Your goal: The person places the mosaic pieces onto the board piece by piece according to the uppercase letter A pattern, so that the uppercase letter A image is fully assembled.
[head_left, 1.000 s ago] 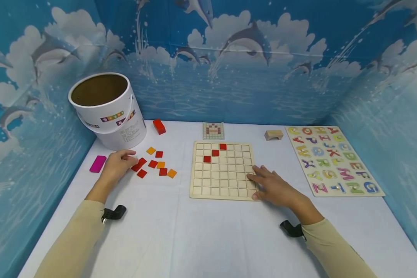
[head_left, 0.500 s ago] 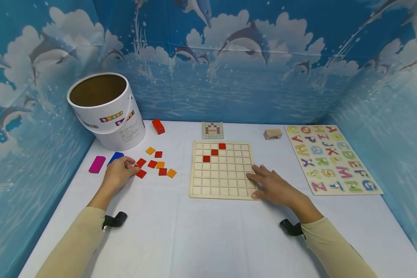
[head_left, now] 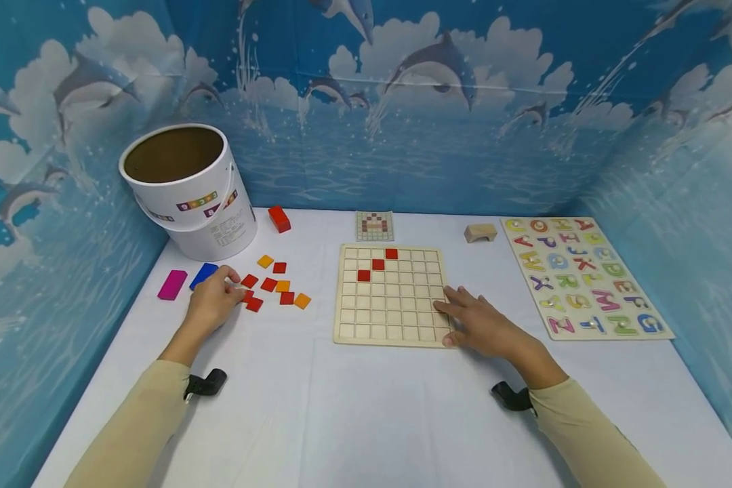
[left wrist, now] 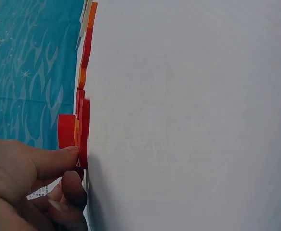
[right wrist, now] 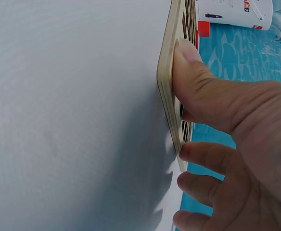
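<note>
left hand (head_left: pixel 215 303) pinching red tile (head_left: pixel 246 294) | thin, light, stiff, slick: take by edges | right hand (head_left: pixel 482 325) flat, steadying grid board (head_left: pixel 390 318) on bench (head_left: pixel 354 407)

Grid board (head_left: pixel 392 296), centre of frame: pale unfinished wood, matt, thin raised slats.
Small square tiles (head_left: pixel 269 285), centre left: red and orange, smooth, slight sheen; wood or plastic, cannot tell.
Table cover (head_left: pixel 354 413): white, matt, cloth-like, faint weave in the wrist views.
Bucket (head_left: pixel 189 190), upper left: white glossy printed outside, brown cardboard-looking inside.
Letter board (head_left: pixel 585 278), right: pale wood with painted letters.
Arch block (head_left: pixel 480 232): bare wood.
Backdrop (head_left: pixel 402 102): printed sheet, faint gloss.
</note>
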